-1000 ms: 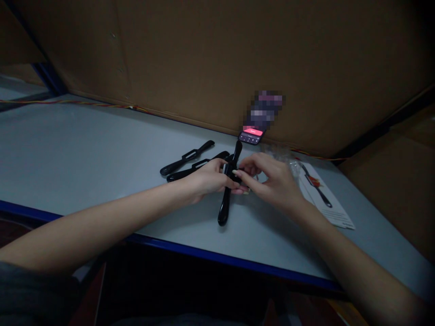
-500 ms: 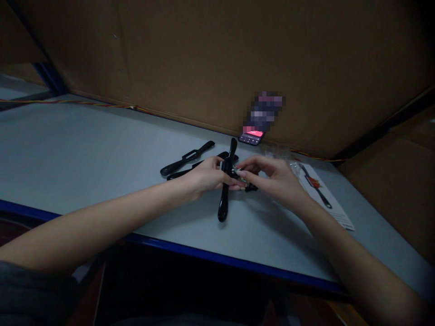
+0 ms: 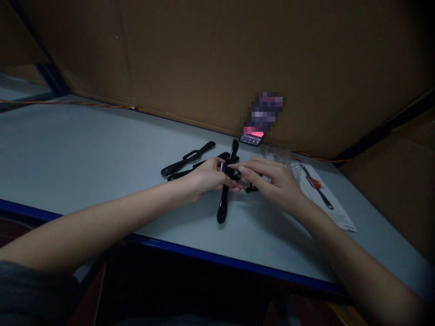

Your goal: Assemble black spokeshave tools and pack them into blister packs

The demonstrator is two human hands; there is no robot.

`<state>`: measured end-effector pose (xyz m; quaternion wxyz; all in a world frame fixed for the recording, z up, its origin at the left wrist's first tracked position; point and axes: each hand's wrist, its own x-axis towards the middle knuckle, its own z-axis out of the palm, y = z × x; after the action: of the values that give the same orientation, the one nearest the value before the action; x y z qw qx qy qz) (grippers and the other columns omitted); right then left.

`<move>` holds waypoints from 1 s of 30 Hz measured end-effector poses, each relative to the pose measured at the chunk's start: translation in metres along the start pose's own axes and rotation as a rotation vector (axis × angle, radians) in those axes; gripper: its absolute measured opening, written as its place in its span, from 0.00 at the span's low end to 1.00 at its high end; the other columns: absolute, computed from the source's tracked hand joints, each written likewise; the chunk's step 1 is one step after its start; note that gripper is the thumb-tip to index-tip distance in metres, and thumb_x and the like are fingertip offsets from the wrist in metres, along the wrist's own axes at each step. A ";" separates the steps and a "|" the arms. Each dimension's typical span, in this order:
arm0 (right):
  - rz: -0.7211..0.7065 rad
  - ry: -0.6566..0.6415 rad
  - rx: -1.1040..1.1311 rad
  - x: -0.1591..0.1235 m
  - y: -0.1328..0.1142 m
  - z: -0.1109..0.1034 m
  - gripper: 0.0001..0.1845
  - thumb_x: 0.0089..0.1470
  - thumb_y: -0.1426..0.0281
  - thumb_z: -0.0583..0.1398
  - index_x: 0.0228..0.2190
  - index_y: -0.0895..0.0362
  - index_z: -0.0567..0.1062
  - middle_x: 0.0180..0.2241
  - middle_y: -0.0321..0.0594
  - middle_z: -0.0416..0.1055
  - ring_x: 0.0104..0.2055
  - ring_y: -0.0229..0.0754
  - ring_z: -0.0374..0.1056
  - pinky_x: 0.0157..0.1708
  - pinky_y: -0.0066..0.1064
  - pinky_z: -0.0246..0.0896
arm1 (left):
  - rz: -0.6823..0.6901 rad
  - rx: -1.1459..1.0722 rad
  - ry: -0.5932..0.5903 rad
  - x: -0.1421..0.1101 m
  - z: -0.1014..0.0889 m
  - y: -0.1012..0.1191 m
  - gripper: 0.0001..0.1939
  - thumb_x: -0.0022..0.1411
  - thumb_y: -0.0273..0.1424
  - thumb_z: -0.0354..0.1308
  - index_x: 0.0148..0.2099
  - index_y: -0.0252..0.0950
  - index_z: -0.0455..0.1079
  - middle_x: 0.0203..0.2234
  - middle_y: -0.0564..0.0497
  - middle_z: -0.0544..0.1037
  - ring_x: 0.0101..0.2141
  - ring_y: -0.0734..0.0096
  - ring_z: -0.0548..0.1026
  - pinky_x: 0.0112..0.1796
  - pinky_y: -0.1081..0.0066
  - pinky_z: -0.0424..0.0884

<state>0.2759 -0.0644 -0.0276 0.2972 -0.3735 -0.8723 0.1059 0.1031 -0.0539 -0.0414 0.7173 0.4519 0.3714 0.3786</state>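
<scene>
Head view: L hand (image 3: 210,174) grips blk tool (image 3: 222,208) over table (image 3: 102,145), R hand (image 3: 275,176) narrowed at its middle (hold unclear), w/ other blk tools (image 3: 176,168) L, partly behind L hand, phone (image 3: 252,136) far, clear plastic (image 3: 283,157) & printed sheet (image 3: 335,213) R.

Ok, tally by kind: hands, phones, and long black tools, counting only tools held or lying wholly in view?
Hands: 2 (left hand, right hand)
Phone: 1
Long black tools: 2 (held tool, lying tool)
Total: 5

Partly hidden black pieces left out; number unclear.
</scene>
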 end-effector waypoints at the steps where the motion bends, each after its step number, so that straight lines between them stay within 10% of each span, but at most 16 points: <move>1: -0.004 0.009 -0.045 0.000 0.002 -0.001 0.15 0.62 0.65 0.52 0.34 0.56 0.76 0.30 0.39 0.70 0.32 0.39 0.65 0.32 0.31 0.56 | -0.002 0.003 -0.014 0.000 0.000 0.000 0.17 0.46 0.09 0.58 0.37 0.30 0.63 0.25 0.49 0.76 0.28 0.71 0.78 0.38 0.67 0.74; 30: 0.050 0.008 -0.182 0.000 0.000 -0.002 0.13 0.59 0.67 0.53 0.26 0.57 0.72 0.26 0.38 0.69 0.29 0.39 0.64 0.31 0.33 0.52 | -0.017 -0.039 -0.030 0.001 -0.001 0.002 0.17 0.46 0.08 0.57 0.36 0.29 0.65 0.26 0.47 0.77 0.28 0.70 0.79 0.37 0.71 0.76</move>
<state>0.2770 -0.0643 -0.0262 0.2627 -0.4207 -0.8677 0.0324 0.1027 -0.0522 -0.0404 0.7347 0.4404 0.3569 0.3728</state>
